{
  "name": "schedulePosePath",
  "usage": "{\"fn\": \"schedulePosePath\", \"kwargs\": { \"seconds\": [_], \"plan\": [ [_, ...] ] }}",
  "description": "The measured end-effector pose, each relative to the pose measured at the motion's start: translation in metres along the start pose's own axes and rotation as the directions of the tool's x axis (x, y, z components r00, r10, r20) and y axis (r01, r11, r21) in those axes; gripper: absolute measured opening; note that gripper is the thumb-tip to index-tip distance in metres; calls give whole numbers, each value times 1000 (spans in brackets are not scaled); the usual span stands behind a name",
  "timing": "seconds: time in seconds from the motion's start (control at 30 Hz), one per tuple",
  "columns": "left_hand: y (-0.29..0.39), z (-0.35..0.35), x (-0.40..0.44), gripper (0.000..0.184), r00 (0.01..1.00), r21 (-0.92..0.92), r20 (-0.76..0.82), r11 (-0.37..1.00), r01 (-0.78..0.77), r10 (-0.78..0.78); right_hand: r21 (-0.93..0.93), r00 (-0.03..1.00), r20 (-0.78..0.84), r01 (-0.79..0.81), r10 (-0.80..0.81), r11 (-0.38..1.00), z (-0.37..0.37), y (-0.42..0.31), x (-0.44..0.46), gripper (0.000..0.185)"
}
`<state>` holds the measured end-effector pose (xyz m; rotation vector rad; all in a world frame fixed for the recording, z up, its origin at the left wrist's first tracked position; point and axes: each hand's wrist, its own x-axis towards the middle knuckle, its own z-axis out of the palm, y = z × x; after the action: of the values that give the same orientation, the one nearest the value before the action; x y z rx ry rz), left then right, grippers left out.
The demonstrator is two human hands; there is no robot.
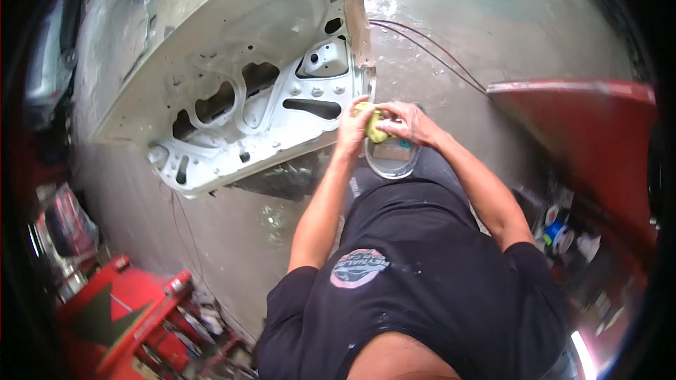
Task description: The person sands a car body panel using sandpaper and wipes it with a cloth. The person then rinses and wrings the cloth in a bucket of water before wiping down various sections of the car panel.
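My left hand (353, 127) and my right hand (408, 125) meet in front of my body, both closed on a crumpled yellow-green sponge or cloth (377, 129). Its exact kind is hard to make out. Just beneath the hands stands a round, pale-rimmed container (393, 171), partly hidden by them. Inside it lies a tan block (393, 151), with a small teal patch beside it. Close to my left hand is the edge of a large white car body panel (267, 134) with several cut-out openings.
A red panel (577, 119) stands on the right. Thin hoses (436, 53) run across the grey floor (486, 14). At lower left is a red tool cart (120, 317) with tools beside it. Cans and clutter, including a blue-labelled roll or can (558, 238), sit at lower right.
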<state>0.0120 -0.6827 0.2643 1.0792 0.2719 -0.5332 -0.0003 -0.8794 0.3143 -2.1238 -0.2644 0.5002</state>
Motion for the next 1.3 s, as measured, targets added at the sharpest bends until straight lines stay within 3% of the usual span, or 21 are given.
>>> {"fn": "schedulePosePath", "kwargs": {
  "seconds": [0.07, 0.13, 0.2, 0.23, 0.33, 0.43, 0.53, 0.7, 0.8, 1.07, 1.3],
  "plan": [
    [-5, -24, 9, 34, 983, 38, -168, 997, -68, 73, 165, 993, -95, 81, -66, 983, -30, 47, 47, 43],
    [-8, -39, -6, 31, 920, -11, -364, 986, -164, 149, 64, 969, -240, 72, -55, 995, -73, 86, 102, 38],
    [-4, -24, -34, 30, 803, -184, -590, 955, -234, 83, -9, 951, -303, 64, -64, 998, -112, 110, 159, 35],
    [-11, -18, -45, 31, 722, -190, -689, 947, -258, 58, -87, 922, -360, 120, -144, 989, -126, 121, 193, 34],
    [-58, -2, -77, 30, 558, -184, -829, 958, -219, -32, -157, 878, -401, 213, -259, 964, -149, 135, 269, 30],
    [-99, 27, -98, 30, 498, -146, -863, 986, -84, -85, -183, 909, -294, 249, -295, 951, -159, 140, 314, 26],
    [-127, 52, -108, 30, 499, -171, -856, 985, -22, -137, -181, 858, -330, 352, -394, 918, -154, 146, 329, 23],
    [-168, 78, -116, 30, 436, -232, -874, 973, 18, -216, -230, 855, -325, 343, -404, 911, -152, 145, 327, 19],
    [-187, 81, -116, 31, 417, -300, -868, 954, -6, -270, -287, 818, -296, 416, -493, 863, -147, 158, 331, 18],
    [-211, 90, -122, 33, 375, -357, -878, 929, -103, -296, -166, 872, -275, 372, -405, 913, -110, 198, 331, 16],
    [-229, 88, -139, 33, 356, -366, -885, 921, -132, -301, -75, 952, -127, 271, -279, 960, -145, 164, 325, 20]
  ]
}}
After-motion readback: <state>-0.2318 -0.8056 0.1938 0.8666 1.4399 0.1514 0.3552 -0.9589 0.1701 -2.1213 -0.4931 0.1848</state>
